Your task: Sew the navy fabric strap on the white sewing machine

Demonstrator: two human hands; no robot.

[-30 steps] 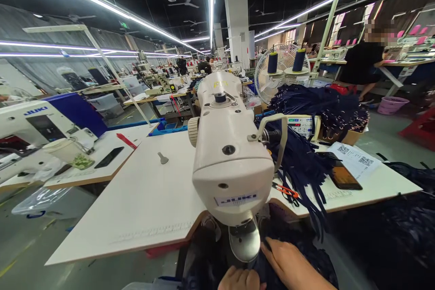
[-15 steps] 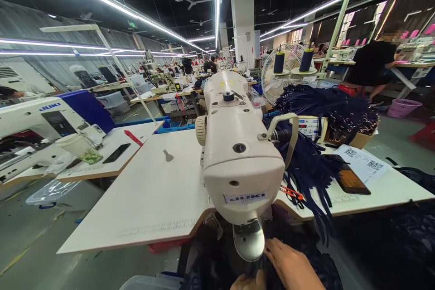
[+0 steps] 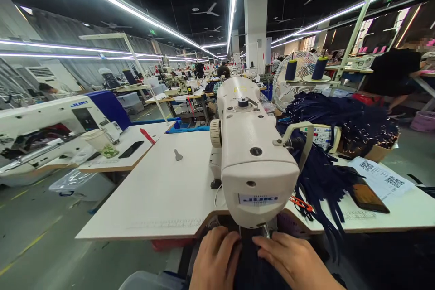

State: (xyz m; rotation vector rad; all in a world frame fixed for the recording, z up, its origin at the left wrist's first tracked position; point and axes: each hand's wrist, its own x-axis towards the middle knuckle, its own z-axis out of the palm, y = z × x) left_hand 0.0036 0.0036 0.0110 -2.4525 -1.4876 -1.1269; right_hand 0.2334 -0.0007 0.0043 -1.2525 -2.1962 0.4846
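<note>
Just ahead of the fingertips, in the head view, stands the rounded off-white sewing machine. Between the two hands lies a dark, soft-looking piece of cloth, its far end running under the machine's needle end. The left hand rests on its left side, fingers bent and close together; the right hand comes from the other side, fingers stretched inward, the forefinger reaching over the cloth. Whether either hand pinches it or only presses, I cannot tell.

Beyond the right fingers, on the white flat tabletop, are orange-handled metal snips and a heap of navy fabric straps. Farther right of them lies a black phone with an amber screen.

The step appears to be setting or guiding cloth at the needle; the next move probably calls for flat, even tension with fingertips clear.
</note>
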